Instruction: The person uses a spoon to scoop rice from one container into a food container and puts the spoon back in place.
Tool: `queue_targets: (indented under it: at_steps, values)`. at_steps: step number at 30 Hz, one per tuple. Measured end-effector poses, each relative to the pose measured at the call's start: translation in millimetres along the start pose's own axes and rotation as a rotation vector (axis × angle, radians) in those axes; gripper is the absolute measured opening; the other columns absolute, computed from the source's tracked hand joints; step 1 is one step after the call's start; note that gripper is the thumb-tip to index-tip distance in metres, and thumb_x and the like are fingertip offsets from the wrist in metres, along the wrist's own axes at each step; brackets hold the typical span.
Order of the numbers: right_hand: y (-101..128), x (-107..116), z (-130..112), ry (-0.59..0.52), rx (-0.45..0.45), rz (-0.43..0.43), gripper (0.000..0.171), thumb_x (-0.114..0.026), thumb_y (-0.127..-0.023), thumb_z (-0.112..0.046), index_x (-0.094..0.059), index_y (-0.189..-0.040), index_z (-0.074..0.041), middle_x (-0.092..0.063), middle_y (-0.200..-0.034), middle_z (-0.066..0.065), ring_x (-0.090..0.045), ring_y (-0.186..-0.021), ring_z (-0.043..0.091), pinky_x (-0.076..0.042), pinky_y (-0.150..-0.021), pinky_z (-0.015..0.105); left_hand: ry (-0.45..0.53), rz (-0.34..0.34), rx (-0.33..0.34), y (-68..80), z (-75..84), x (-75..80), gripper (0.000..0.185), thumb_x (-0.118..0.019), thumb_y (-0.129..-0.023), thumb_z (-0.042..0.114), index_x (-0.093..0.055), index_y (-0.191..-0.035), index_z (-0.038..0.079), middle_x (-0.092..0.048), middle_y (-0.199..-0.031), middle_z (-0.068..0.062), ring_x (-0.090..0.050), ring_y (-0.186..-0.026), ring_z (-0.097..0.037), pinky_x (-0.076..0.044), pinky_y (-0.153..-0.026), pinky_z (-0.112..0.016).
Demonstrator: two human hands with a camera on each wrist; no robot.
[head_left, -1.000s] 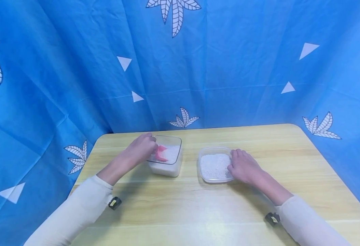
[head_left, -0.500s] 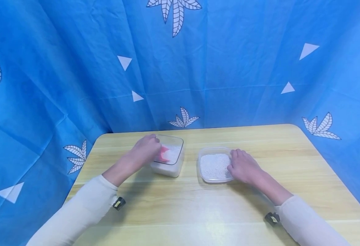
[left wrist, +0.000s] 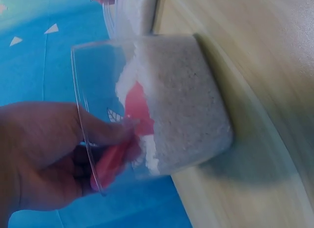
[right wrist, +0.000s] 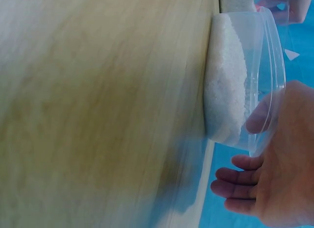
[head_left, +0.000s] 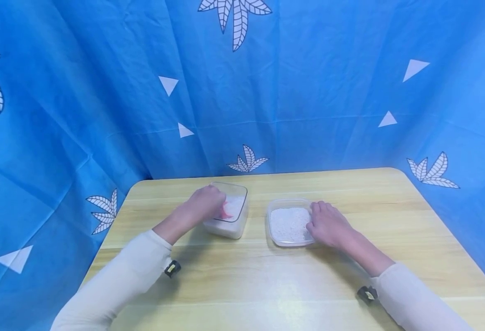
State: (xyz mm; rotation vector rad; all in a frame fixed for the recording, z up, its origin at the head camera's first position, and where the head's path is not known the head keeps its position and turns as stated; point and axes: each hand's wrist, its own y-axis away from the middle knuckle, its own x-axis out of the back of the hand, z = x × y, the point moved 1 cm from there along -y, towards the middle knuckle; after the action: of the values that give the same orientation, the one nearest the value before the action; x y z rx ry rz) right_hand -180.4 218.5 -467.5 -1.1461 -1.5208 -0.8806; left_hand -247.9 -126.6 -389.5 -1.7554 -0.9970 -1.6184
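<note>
Your left hand (head_left: 204,205) pinches pink scoop (left wrist: 128,135) dug into rice in deep clear tub (head_left: 228,217), counter (head_left: 267,285) left | your right hand (head_left: 329,225), fingers relaxed, rests against shallow tub (head_left: 289,224) of rice, tubs near each other

Pink scoop (head_left: 227,210), white, probably rice, grains (head_left: 289,223), blue leaf-patterned cloth (head_left: 267,82).

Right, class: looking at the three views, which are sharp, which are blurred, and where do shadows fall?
Head view: sharp, evenly lit, with soft shadows on the table under both arms. Left wrist view: the table edge is smeared, while the rice container and the pink scoop are only soft. Right wrist view: the wood grain is blurred, and the shallow container casts a dark shadow below it.
</note>
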Motion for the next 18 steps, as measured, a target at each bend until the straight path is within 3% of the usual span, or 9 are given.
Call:
queue_targets:
  at_steps: [9, 18]
  values:
    - [-0.5, -0.8, 0.3, -0.010, -0.006, -0.012, 0.061, -0.049, -0.101, -0.026, -0.041, -0.142, 0.018, -0.054, -0.135, 0.035, -0.053, -0.125, 0.048, -0.043, -0.110, 0.061, -0.059, -0.077, 0.057, -3.5, 9.0, 5.5, 0.017, -0.078, -0.093, 0.022, -0.075, -0.103, 0.008, -0.071, -0.088, -0.010, -0.055, -0.077, -0.022, -0.054, -0.066, -0.036]
    - [0.9, -2.4, 3.1, -0.002, -0.014, -0.005, 0.061, -0.048, -0.101, -0.025, -0.041, -0.143, 0.018, -0.053, -0.137, 0.036, -0.052, -0.128, 0.049, -0.043, -0.112, 0.061, -0.031, -0.038, 0.071, -0.2, 8.3, 4.2, 0.018, -0.076, -0.094, 0.021, -0.078, -0.104, 0.006, -0.069, -0.084, -0.009, -0.055, -0.076, -0.022, -0.050, -0.064, -0.033]
